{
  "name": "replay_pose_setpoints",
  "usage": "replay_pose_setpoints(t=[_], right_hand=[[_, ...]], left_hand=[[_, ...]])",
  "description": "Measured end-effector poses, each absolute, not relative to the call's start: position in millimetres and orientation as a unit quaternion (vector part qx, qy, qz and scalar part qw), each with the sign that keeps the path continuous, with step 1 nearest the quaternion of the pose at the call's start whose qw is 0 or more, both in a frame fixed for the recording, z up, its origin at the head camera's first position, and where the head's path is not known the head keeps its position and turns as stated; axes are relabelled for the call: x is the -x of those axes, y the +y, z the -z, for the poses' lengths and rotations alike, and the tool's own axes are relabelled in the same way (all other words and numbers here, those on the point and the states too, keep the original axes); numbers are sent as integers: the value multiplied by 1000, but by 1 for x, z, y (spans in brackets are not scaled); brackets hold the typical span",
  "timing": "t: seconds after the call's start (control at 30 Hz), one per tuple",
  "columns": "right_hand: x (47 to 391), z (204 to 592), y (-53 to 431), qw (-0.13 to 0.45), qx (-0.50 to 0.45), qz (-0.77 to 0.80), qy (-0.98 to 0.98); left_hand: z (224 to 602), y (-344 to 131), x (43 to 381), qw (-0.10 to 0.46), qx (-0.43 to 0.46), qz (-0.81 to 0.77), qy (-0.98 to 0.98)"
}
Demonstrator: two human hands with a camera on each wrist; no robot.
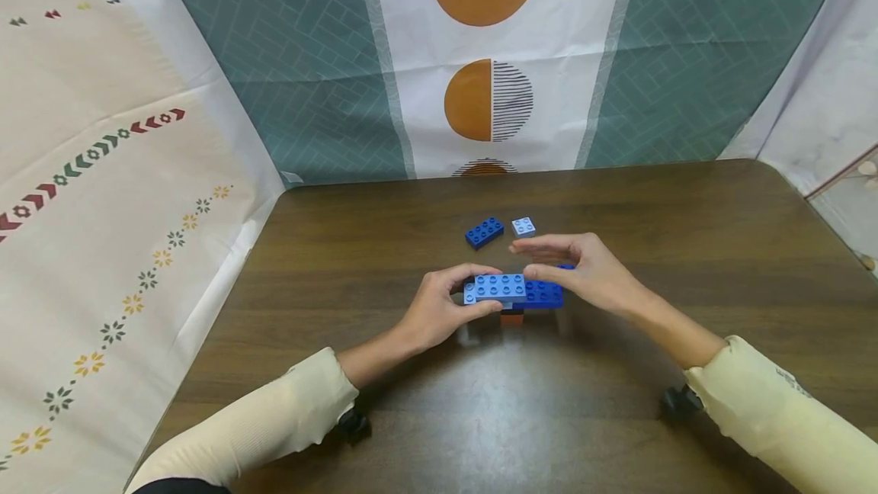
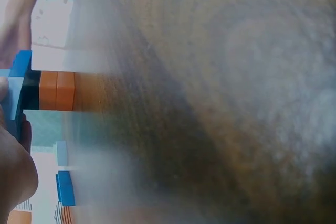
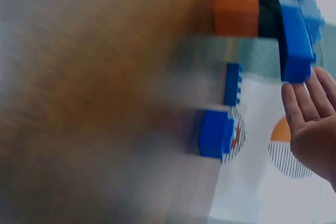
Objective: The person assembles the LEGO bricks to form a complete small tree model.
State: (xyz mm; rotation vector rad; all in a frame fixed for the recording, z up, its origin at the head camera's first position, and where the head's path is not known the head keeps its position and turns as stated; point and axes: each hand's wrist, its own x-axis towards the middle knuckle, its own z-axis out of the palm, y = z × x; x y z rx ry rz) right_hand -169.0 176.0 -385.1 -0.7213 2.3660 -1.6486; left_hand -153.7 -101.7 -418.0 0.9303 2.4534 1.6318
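My left hand [image 1: 439,303] grips a light blue brick [image 1: 499,287] at the left of a brick stack, thumb on the near side and fingers behind. Beside it a dark blue brick [image 1: 544,294] extends to the right. Underneath, the left wrist view shows a dark block [image 2: 31,90] above orange bricks [image 2: 56,91], which stand on the table. My right hand [image 1: 597,273] is at the stack's right end with its fingers extended and nothing gripped. In the right wrist view its fingertips are close to the dark blue brick; contact is unclear.
Behind the stack, a loose dark blue brick [image 1: 484,233] and a smaller light blue brick [image 1: 523,227] lie on the brown wooden table [image 1: 329,250]. A patterned cloth [image 1: 329,59] hangs at the table's far edge, and a pale embroidered one [image 1: 137,197] at the left.
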Motion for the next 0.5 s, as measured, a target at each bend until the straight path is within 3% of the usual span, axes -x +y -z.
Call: replay_pose_setpoints(t=[0.23, 0.5], right_hand=[[204, 380, 185, 50, 205, 539, 815], [237, 399, 187, 103, 180, 492, 846]], left_hand=[[417, -102, 154, 25, -300, -521, 799], [417, -102, 154, 27, -301, -522, 798]])
